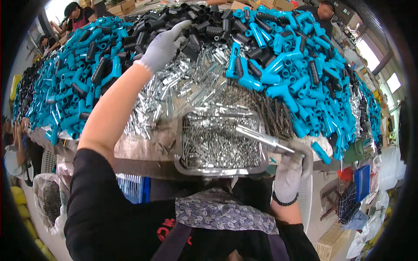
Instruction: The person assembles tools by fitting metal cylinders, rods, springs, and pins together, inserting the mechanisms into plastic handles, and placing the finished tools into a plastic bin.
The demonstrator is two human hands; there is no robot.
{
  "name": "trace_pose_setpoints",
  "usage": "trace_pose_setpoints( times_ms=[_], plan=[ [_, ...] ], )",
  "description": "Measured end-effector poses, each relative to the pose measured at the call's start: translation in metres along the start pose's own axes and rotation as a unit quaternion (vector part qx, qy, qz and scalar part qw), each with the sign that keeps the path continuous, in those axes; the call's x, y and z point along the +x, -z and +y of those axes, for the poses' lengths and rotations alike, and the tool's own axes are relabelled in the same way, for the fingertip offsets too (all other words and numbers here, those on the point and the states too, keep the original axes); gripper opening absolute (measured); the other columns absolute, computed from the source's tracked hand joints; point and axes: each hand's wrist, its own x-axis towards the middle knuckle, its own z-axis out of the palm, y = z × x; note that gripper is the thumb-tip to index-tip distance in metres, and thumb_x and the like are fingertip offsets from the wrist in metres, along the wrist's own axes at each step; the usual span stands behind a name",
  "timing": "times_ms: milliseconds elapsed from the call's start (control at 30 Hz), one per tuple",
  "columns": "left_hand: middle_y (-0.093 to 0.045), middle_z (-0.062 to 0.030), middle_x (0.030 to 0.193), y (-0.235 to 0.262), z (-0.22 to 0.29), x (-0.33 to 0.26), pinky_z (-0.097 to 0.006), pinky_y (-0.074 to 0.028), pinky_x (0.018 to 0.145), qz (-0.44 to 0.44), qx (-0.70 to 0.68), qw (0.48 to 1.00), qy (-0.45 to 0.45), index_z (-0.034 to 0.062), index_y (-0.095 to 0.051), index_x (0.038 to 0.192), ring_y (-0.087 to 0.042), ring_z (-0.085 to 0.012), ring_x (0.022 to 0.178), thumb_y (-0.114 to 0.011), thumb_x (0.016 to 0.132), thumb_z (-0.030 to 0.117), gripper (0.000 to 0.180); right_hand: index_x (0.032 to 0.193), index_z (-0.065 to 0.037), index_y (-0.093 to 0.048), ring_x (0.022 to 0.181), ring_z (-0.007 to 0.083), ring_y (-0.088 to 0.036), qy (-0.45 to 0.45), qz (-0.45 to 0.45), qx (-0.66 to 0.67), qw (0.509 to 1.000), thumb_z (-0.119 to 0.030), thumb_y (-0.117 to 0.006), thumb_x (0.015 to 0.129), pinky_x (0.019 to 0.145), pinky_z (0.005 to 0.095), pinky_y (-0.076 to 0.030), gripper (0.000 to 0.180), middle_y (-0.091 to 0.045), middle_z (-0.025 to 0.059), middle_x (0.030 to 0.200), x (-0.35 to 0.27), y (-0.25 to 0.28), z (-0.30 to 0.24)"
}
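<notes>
My left hand (163,50), in a pale glove, is stretched far forward over a heap of black plastic sleeves (213,30). Its fingers point away from me and hold nothing that I can see. Low on the right, my gloved right hand (291,172) grips a shiny metal tube (263,138), which tilts up to the left. The tube's tip is above a metal tray (222,172) full of small silvery pins (213,145). Between the tray and the black heap lie loose silver metal pieces (163,93). Dark spiral springs (272,111) sit just right of the tray.
Heaps of turquoise plastic handles (82,82) rise on the left, with more turquoise handles (305,87) on the right. A single turquoise piece (321,153) lies near the table edge. An open sack (51,198) stands on the floor at left. Other people are at the far side.
</notes>
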Motion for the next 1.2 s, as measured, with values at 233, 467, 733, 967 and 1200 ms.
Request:
trace_pose_setpoints(
  times_ms=[233,467,733,967,1200],
  plan=[
    [-0.068,-0.0193,0.114,0.037,-0.057,-0.061,-0.037,-0.05,0.092,0.108,0.063,0.991,0.054,0.0009,-0.064,0.121,-0.066,-0.0319,0.106,-0.067,0.09,0.015,0.034,0.118,0.003,-0.054,0.09,0.0256,-0.065,0.004,-0.034,0.008,0.999,-0.036,-0.059,0.099,0.081,0.0403,-0.054,0.044,-0.062,0.0176,0.104,-0.014,-0.012,-0.006],
    [-0.068,-0.0219,0.113,0.006,-0.116,-0.002,-0.043,-0.049,0.096,0.033,0.107,0.993,0.03,0.0079,-0.067,0.123,-0.065,-0.0382,0.109,-0.062,0.088,0.014,0.036,0.11,0.004,-0.056,0.096,0.0267,-0.064,0.002,0.013,0.008,1.0,-0.033,-0.062,0.098,0.083,0.037,-0.051,0.04,-0.064,0.02,0.107,-0.04,0.019,-0.008],
    [-0.062,-0.0229,0.116,-0.016,-0.103,0.045,-0.046,-0.049,0.093,-0.107,0.216,0.971,-0.002,0.0069,-0.071,0.108,-0.061,-0.0406,0.107,-0.062,0.081,0.009,0.029,0.111,0.003,-0.055,0.09,0.0268,-0.064,-0.012,0.019,0.009,1.0,-0.033,-0.066,0.095,0.081,0.0371,-0.051,0.041,-0.065,0.0212,0.102,-0.033,0.032,0.003],
    [-0.064,-0.0135,0.111,0.027,0.034,-0.098,-0.034,-0.054,0.092,-0.01,-0.55,0.827,0.119,-0.0013,-0.057,0.12,-0.064,-0.0209,0.106,-0.045,0.102,0.014,0.026,0.112,0.004,-0.055,0.091,0.0233,-0.063,-0.033,-0.005,0.019,0.999,-0.032,-0.06,0.098,0.082,0.0345,-0.05,0.038,-0.061,0.0169,0.105,-0.039,0.004,0.002],
    [-0.057,-0.0059,0.099,0.006,0.137,-0.294,-0.03,-0.051,0.078,-0.074,-0.753,0.6,0.258,0.0091,-0.051,0.115,-0.062,-0.0209,0.09,-0.064,0.093,0.02,0.027,0.111,0.004,-0.056,0.093,0.0246,-0.066,0.024,-0.088,0.151,0.984,-0.024,-0.053,0.103,0.086,0.0387,-0.053,0.029,-0.066,0.0187,0.101,-0.055,-0.036,-0.021]
  ],
)
